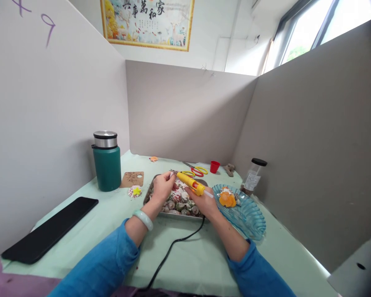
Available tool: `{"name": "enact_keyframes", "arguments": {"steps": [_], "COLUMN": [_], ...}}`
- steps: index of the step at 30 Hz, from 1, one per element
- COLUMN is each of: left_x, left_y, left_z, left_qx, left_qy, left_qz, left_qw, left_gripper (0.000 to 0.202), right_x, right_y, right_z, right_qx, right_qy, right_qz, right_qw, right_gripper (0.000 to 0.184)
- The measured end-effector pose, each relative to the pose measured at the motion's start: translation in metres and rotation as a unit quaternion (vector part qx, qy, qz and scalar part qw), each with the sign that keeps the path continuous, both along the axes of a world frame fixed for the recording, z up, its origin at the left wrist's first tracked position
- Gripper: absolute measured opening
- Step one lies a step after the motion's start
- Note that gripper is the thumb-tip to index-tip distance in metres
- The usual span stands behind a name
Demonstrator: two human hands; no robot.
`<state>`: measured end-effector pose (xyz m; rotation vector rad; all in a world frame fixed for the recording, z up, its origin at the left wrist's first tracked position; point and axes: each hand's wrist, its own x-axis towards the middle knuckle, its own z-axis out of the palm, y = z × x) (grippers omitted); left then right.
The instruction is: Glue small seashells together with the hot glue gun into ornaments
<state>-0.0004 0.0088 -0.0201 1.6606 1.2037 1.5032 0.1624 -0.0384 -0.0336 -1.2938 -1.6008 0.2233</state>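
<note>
My right hand (204, 200) grips a yellow glue gun (190, 182) whose nozzle points left toward my left hand (162, 187). The left hand's fingers are pinched around a small object at the nozzle tip; it is too small to name. Both hands hover over a metal tray (172, 214) filled with several seashells. The gun's black cord (170, 249) runs toward me across the table. A pale bangle sits on my left wrist.
A blue shell-shaped glass dish (247, 216) with orange pieces lies right of the tray. A green thermos (106, 163), cork coaster (132, 179), black phone (49, 231), scissors (198, 170), red cup (214, 166) and jar (253, 175) stand around. Grey partitions enclose the table.
</note>
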Motion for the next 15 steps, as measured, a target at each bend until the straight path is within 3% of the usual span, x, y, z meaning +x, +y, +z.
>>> {"name": "enact_keyframes", "arguments": {"steps": [6,15], "left_x": [-0.0008,-0.0004], "left_y": [0.0003,0.0014], "left_z": [0.0015,0.0012], "left_qx": [-0.024,-0.024], "left_qy": [-0.066,-0.072], "left_qz": [-0.045,-0.053], "left_qw": [0.997,0.996], "left_gripper": [0.036,0.035], "right_x": [-0.0012,-0.0008], "right_y": [-0.0044,-0.0035], "right_z": [0.0056,0.005], "right_qx": [0.0,0.014], "right_qy": [0.008,-0.012], "right_qz": [-0.012,-0.02], "right_qw": [1.0,1.0], "right_gripper": [0.038,0.039]}}
